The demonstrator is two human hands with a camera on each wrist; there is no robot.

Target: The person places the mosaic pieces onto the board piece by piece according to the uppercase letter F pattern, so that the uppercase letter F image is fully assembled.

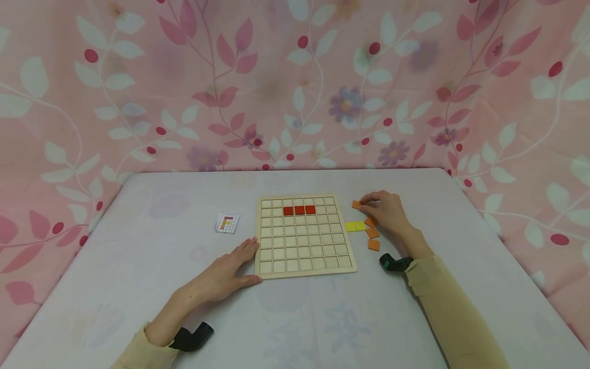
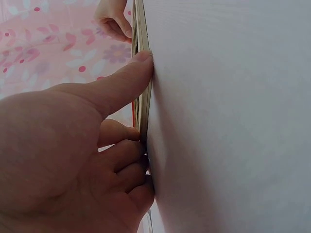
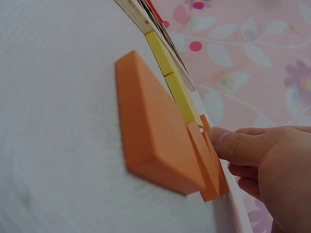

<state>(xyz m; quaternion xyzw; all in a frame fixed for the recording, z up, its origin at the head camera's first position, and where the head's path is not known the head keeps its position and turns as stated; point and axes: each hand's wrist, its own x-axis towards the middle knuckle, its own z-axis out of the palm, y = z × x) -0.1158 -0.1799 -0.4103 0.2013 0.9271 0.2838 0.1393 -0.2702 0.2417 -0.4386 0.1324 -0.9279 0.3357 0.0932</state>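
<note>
A square wooden grid board [image 1: 304, 236] lies on the table, with three red tiles [image 1: 299, 210] side by side in its second row from the back. My left hand [image 1: 226, 271] rests against the board's left edge, the thumb at its near left corner. Beyond the board's right side, my right hand [image 1: 389, 212] pinches an orange tile [image 1: 356, 204] between thumb and fingertips. Just below that hand lie more orange tiles [image 1: 373, 233], one partly covered by it. Two yellow tiles [image 1: 355, 226] sit between them and the board. A large orange tile [image 3: 150, 126] appears close in the right wrist view.
Left of the board lies a small card [image 1: 227, 223] printed with a grid and a coloured pattern. A white cloth [image 1: 295, 318] covers the table. Behind it hangs a pink floral curtain [image 1: 276, 87]. Black devices [image 1: 193, 337] are strapped to both wrists.
</note>
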